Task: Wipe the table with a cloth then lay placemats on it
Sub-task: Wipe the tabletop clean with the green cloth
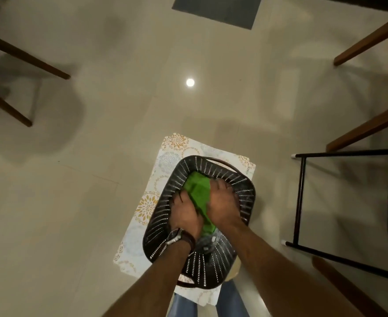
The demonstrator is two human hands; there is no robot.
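Both hands, left hand (183,213) w/ wristwatch (177,235) & right hand (222,202), are curled round a folded green cloth (198,191) inside a black slotted plastic basket (211,259). Basket is set on a flat floral-print placemat (165,156), rectangular, on glossy tiled floor (97,110).

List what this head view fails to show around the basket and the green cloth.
- Basket contents: hidden by both hands and the green cloth.
- Left hand and right hand fingertips: buried in the cloth.
- Placemat middle: covered by the basket.
- Table: cut off at the right edge.
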